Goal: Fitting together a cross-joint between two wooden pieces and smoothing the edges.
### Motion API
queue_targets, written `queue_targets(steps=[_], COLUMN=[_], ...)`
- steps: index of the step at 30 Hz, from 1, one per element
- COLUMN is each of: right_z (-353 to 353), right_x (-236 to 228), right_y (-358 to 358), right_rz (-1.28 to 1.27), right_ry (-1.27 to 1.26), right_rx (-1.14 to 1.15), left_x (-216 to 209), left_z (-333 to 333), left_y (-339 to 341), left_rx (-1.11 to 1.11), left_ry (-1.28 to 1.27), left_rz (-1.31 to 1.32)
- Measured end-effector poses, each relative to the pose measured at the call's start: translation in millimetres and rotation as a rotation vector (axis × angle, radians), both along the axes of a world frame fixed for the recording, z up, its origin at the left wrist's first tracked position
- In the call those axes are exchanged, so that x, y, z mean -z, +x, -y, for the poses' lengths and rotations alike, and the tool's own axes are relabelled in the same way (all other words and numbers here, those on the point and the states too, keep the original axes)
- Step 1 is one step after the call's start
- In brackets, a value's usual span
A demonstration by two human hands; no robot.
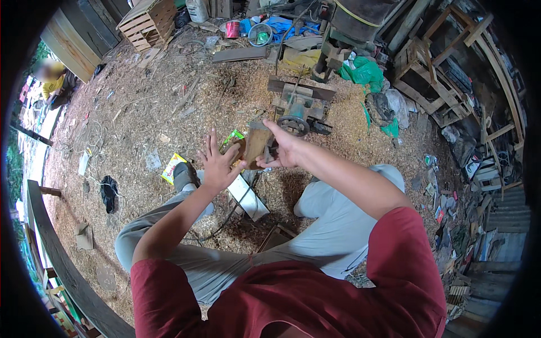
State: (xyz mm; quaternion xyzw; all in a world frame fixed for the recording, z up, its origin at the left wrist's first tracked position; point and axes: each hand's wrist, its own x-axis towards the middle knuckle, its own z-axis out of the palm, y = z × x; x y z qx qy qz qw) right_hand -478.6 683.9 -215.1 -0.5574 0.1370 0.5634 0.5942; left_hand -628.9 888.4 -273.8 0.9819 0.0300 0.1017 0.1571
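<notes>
Right hand (286, 146) pinches the wooden block (257, 142); left hand (220, 168) is spread; such one-sided support could let it tip.

The right hand (287, 149) holds a brown wooden piece (257, 144), while the left hand (218, 169) spreads its fingers just beside it. Beyond them, a machine (304, 104) with a round wheel (294, 126) stands on ground (141, 124) strewn with shavings.

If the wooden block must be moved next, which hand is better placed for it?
Probably the right hand: its thumb and fingers are on the wooden block, seemingly gripping it. The left hand is open beside it, fingers spread.
</notes>
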Motion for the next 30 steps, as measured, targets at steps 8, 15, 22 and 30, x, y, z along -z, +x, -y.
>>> queue_targets(steps=[8, 15, 22, 30], right_z=[-24.2, -36.7, -45.3, -42.6], right_x=[8.6, 16.6, 14.1, 8.0], right_y=[-6.4, -0.7, 7.7, -2.6], right_rz=[-0.109, -0.181, -0.140, 0.276], right_ry=[0.014, 0.047, 0.192, 0.251], right_rx=[-0.040, -0.157, -0.363, -0.559], left_x=[5.0, 32.1, 45.0, 22.6], left_z=[-3.0, -36.6, -71.6, -77.0], left_y=[-6.0, 17.9, 24.7, 14.1], left_rx=[-0.092, -0.015, 0.085, 0.073], left_ry=[-0.146, -0.631, -1.209, -1.251], left_rz=[-0.073, -0.079, -0.258, -0.311])
